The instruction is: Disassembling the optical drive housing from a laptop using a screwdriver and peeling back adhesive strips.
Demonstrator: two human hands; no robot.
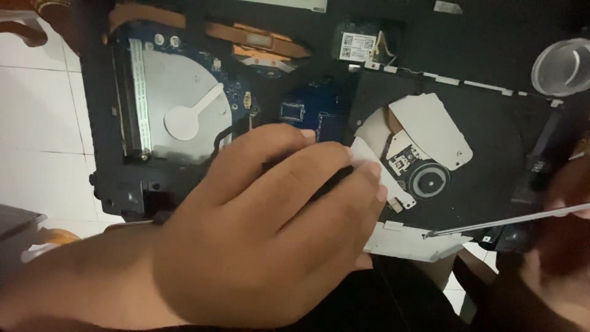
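Note:
An opened laptop base (479, 154) lies bottom-up with its parts exposed. My left hand (270, 227) rests flat on its middle, fingers spread and pressing on the chassis beside the optical drive (424, 154). At the right edge my right hand (562, 246) grips a screwdriver (510, 220), blurred, whose thin metal shaft runs left. The tip touches a screw spot on the drive's pale front strip (424, 235).
A silver hard drive (184, 104) sits in the left bay. Copper heat pipes (258, 37) and a blue circuit board (313, 110) lie behind my hand. A small wireless card (362, 46) is at the top, a clear round cup (562, 67) at the upper right. White tiled floor (37, 123) shows on the left.

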